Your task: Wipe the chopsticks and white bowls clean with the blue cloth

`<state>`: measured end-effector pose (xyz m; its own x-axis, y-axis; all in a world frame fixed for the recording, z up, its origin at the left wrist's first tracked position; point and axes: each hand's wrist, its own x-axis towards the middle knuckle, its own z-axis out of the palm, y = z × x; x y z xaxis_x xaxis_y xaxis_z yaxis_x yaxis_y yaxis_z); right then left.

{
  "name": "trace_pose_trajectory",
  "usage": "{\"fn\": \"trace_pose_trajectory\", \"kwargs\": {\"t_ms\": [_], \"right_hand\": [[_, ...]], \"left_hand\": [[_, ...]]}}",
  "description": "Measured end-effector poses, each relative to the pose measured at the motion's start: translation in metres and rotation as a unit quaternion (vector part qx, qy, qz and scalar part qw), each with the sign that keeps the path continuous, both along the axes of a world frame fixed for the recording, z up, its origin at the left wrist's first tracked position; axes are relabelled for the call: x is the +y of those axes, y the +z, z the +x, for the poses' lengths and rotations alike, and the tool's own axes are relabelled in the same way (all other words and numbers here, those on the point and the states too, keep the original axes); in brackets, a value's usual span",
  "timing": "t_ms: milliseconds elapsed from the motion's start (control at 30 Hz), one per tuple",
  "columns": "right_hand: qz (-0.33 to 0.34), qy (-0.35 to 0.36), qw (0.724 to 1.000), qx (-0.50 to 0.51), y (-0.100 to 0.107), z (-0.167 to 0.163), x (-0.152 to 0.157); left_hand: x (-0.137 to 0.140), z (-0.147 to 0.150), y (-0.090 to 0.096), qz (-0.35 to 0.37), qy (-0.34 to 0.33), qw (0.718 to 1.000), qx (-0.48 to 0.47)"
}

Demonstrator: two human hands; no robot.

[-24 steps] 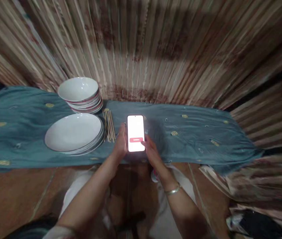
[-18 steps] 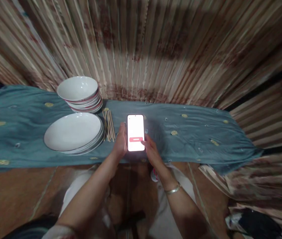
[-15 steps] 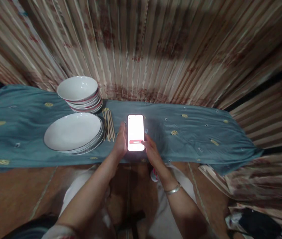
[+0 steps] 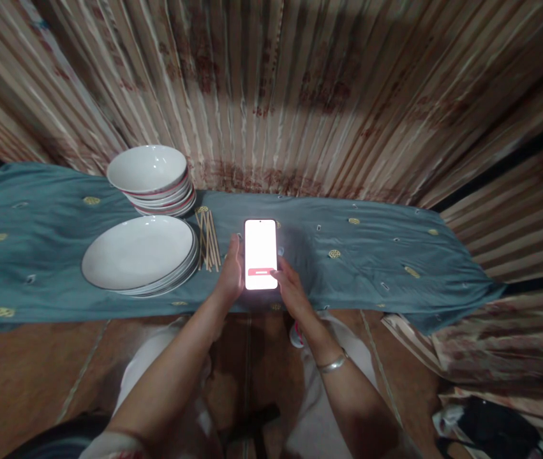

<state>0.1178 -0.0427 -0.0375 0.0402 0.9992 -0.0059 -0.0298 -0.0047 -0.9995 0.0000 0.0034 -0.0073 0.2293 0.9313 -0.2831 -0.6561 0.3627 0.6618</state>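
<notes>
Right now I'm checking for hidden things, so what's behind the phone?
Patterned teal cloth shows around the phone, held by the hands. Its back and whatever lies directly behind it are covered.

Smooth phone screen (image 4: 260, 247), glossy bowls (image 4: 149, 169) and plates (image 4: 138, 252), wooden sticks (image 4: 210, 242) — matt cloth (image 4: 371, 258), metal bracelet (image 4: 332, 364)

The phone (image 4: 260, 242) is slim, with thin dark edge; it is held upright in portrait pose, top toward twelve o'clock; its screen is lit, glowing almost plain white; a red bar (image 4: 256, 272) lies toward six o'clock, its lettering too small for reading.
</notes>
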Motion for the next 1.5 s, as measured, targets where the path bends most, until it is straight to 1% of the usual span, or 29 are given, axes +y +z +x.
{"fn": "trace_pose_trajectory", "kwargs": {"t_ms": [167, 400, 800, 933, 1100, 1267, 1400, 1500], "right_hand": [[0.008, 0.001, 1.000, -0.014, 0.002, 0.001, -0.001], [0.014, 0.003, 1.000, -0.027, 0.005, 0.001, -0.001], [0.010, -0.003, 0.999, -0.050, 0.005, 0.001, -0.002], [0.015, 0.001, 0.998, -0.058, 0.002, 0.002, -0.001], [0.029, -0.031, 0.993, -0.111, -0.003, 0.003, -0.002], [0.015, -0.073, 0.980, -0.186, 0.001, 0.001, -0.008], [0.008, -0.074, 0.967, -0.243, 0.001, -0.002, -0.011], [0.020, -0.067, 0.963, -0.261, -0.004, -0.002, -0.010]], "left_hand": [[0.000, 0.000, -0.001, -0.003, -0.002, 1.000, -0.006], [0.000, 0.001, 0.002, -0.015, 0.002, 1.000, -0.007], [0.000, 0.001, 0.000, -0.010, 0.001, 1.000, 0.003], [0.000, 0.001, 0.001, -0.008, -0.002, 1.000, 0.007], [-0.001, 0.004, 0.003, 0.004, -0.001, 1.000, 0.001], [-0.002, 0.009, 0.002, 0.013, 0.015, 1.000, -0.007], [-0.005, 0.015, 0.003, 0.004, 0.033, 0.999, -0.001], [-0.008, 0.018, 0.004, -0.002, 0.031, 1.000, 0.004]]}}
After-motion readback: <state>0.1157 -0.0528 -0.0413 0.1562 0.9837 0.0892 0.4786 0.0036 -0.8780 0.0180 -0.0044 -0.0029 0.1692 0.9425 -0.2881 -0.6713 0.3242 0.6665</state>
